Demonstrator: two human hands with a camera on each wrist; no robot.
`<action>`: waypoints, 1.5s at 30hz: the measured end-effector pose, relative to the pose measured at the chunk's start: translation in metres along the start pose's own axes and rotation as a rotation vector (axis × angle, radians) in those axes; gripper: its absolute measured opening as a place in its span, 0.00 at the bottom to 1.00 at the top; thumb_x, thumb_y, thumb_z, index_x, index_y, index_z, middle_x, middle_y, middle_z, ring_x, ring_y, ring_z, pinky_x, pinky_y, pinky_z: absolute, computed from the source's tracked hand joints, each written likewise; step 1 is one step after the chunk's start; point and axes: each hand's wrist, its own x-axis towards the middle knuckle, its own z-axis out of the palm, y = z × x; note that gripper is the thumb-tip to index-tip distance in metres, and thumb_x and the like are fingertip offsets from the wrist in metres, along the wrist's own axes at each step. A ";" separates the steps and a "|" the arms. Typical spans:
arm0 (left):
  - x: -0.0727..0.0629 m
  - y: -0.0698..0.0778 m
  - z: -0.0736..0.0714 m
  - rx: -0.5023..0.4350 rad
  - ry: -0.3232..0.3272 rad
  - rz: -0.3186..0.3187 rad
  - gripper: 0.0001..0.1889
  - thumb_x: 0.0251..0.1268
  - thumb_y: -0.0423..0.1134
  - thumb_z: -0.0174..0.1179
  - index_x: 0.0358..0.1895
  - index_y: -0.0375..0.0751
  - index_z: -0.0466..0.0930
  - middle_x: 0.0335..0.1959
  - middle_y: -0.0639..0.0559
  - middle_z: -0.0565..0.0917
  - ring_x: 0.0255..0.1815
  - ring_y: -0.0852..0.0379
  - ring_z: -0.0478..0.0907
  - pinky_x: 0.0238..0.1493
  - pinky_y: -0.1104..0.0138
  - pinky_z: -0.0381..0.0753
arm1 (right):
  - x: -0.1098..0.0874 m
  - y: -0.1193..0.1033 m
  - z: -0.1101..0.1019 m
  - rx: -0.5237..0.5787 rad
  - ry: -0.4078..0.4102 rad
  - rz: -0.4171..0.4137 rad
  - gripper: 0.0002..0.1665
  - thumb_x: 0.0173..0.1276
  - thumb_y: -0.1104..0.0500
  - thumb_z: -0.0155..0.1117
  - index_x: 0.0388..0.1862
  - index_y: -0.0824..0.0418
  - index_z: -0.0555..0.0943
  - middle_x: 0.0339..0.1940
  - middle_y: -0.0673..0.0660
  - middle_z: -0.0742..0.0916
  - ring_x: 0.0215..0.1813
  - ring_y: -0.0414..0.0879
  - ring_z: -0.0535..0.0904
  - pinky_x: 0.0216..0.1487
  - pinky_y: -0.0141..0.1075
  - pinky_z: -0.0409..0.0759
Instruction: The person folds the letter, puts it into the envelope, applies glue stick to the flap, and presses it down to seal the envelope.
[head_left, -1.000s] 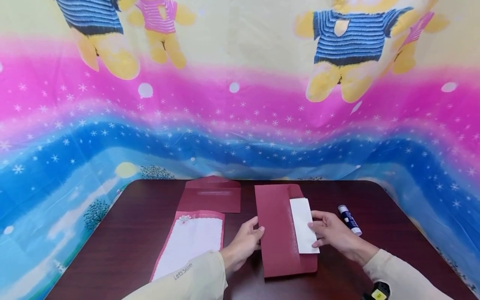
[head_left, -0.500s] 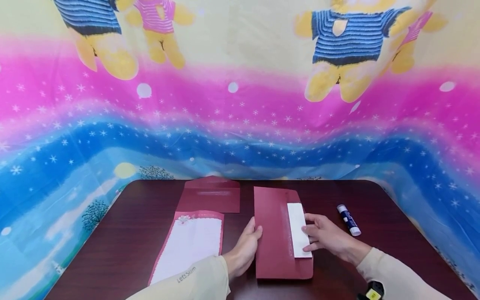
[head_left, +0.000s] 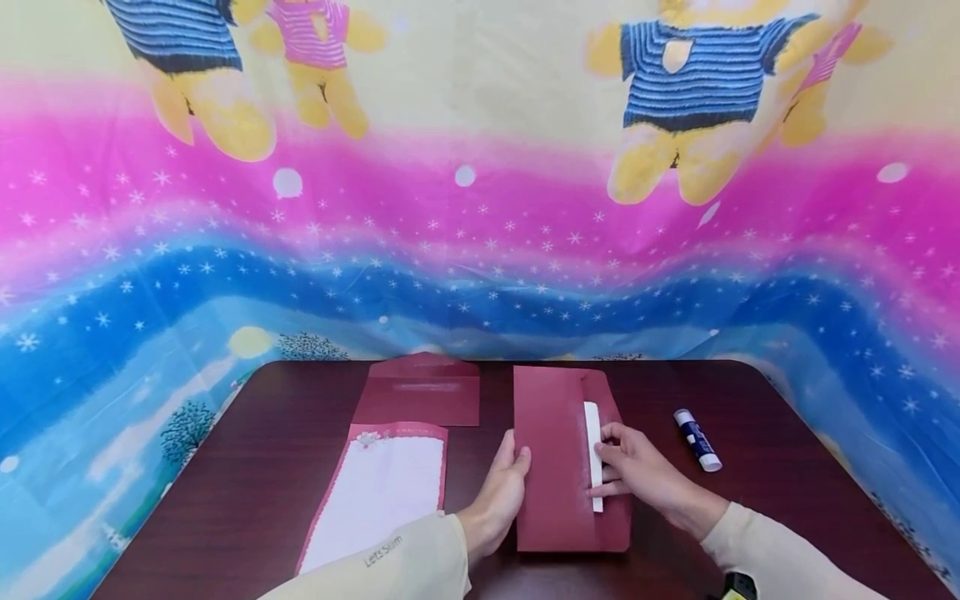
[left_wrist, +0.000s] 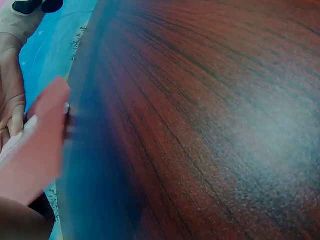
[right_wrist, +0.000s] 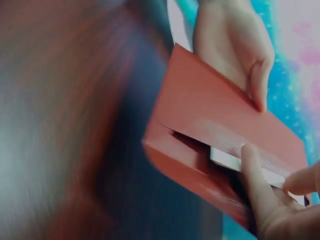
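Observation:
A dark red envelope (head_left: 551, 467) is held up above the table with its flap side toward the right. My left hand (head_left: 497, 500) grips its left edge, thumb on the near face and the other fingers behind. A folded white paper (head_left: 593, 437) sits in the envelope's opening, only a narrow strip of it showing. My right hand (head_left: 645, 477) pinches that strip at the mouth. In the right wrist view the envelope's pocket gapes around the paper (right_wrist: 226, 159), with my fingertips on its edge. The left wrist view shows just part of the envelope (left_wrist: 42, 150), seen edge-on and blurred.
On the left lies a white letter sheet (head_left: 390, 483) with a red border and a flower. Behind it is a second red envelope (head_left: 423, 404), flap open. A glue stick (head_left: 697, 440) lies on the dark wooden table (head_left: 225, 483) at right. A printed cloth (head_left: 465, 250) hangs behind.
The white paper has gone leftward into the envelope, from a wide panel to a thin strip. My right hand has moved left with it, while the left hand keeps its grip.

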 end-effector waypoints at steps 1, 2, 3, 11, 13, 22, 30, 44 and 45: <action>0.000 0.000 0.000 0.016 0.001 0.007 0.32 0.84 0.41 0.35 0.82 0.37 0.37 0.84 0.38 0.41 0.84 0.37 0.33 0.80 0.39 0.33 | 0.000 0.000 -0.001 -0.037 0.024 -0.015 0.15 0.82 0.63 0.44 0.55 0.76 0.64 0.46 0.66 0.85 0.42 0.50 0.89 0.44 0.47 0.89; -0.001 0.000 -0.001 0.034 0.002 0.013 0.30 0.84 0.41 0.35 0.82 0.37 0.42 0.83 0.38 0.48 0.84 0.37 0.38 0.81 0.39 0.37 | 0.000 -0.001 -0.002 -0.075 0.045 -0.033 0.14 0.81 0.64 0.47 0.53 0.77 0.66 0.43 0.66 0.86 0.39 0.50 0.89 0.42 0.46 0.89; -0.001 -0.001 -0.001 0.058 0.005 0.016 0.28 0.84 0.41 0.36 0.81 0.38 0.48 0.81 0.38 0.55 0.84 0.38 0.45 0.80 0.39 0.43 | 0.000 0.000 -0.003 -0.106 0.066 -0.049 0.14 0.80 0.65 0.49 0.52 0.78 0.68 0.41 0.66 0.88 0.37 0.50 0.89 0.40 0.45 0.89; -0.003 -0.005 0.003 0.100 0.016 0.013 0.27 0.83 0.41 0.37 0.78 0.35 0.55 0.76 0.37 0.65 0.81 0.37 0.53 0.80 0.40 0.48 | 0.002 0.006 -0.004 -0.099 0.064 -0.039 0.17 0.76 0.68 0.51 0.55 0.83 0.71 0.37 0.63 0.90 0.34 0.45 0.89 0.38 0.42 0.89; -0.002 -0.006 0.005 0.070 0.031 0.003 0.30 0.83 0.41 0.36 0.80 0.31 0.46 0.81 0.33 0.54 0.83 0.33 0.43 0.80 0.39 0.41 | 0.002 0.006 -0.003 -0.069 0.058 -0.027 0.19 0.77 0.68 0.50 0.57 0.84 0.70 0.36 0.59 0.89 0.35 0.43 0.89 0.40 0.42 0.89; -0.002 -0.003 0.009 0.030 0.093 0.027 0.30 0.83 0.39 0.35 0.80 0.30 0.44 0.81 0.33 0.53 0.83 0.34 0.42 0.80 0.39 0.41 | 0.002 0.003 0.003 0.024 0.046 -0.014 0.21 0.79 0.68 0.46 0.61 0.87 0.68 0.34 0.54 0.88 0.36 0.41 0.88 0.45 0.40 0.88; -0.004 -0.005 0.010 0.043 0.116 0.025 0.25 0.83 0.41 0.34 0.77 0.36 0.55 0.75 0.37 0.65 0.81 0.37 0.53 0.79 0.40 0.49 | 0.003 0.003 0.007 0.053 0.051 -0.021 0.23 0.80 0.68 0.45 0.64 0.87 0.66 0.38 0.54 0.88 0.40 0.42 0.89 0.47 0.40 0.88; -0.002 -0.009 0.000 0.203 0.016 -0.054 0.12 0.79 0.36 0.48 0.51 0.33 0.78 0.39 0.43 0.87 0.36 0.60 0.80 0.41 0.64 0.80 | 0.003 0.004 -0.001 -0.100 0.075 -0.013 0.23 0.80 0.67 0.45 0.64 0.85 0.69 0.49 0.69 0.88 0.39 0.48 0.91 0.43 0.43 0.89; -0.003 -0.010 -0.002 0.210 0.011 -0.057 0.11 0.78 0.35 0.49 0.49 0.32 0.79 0.37 0.43 0.88 0.32 0.62 0.79 0.37 0.65 0.81 | 0.004 0.004 -0.002 -0.119 0.076 -0.016 0.23 0.80 0.67 0.46 0.64 0.85 0.70 0.50 0.71 0.88 0.39 0.48 0.91 0.42 0.43 0.89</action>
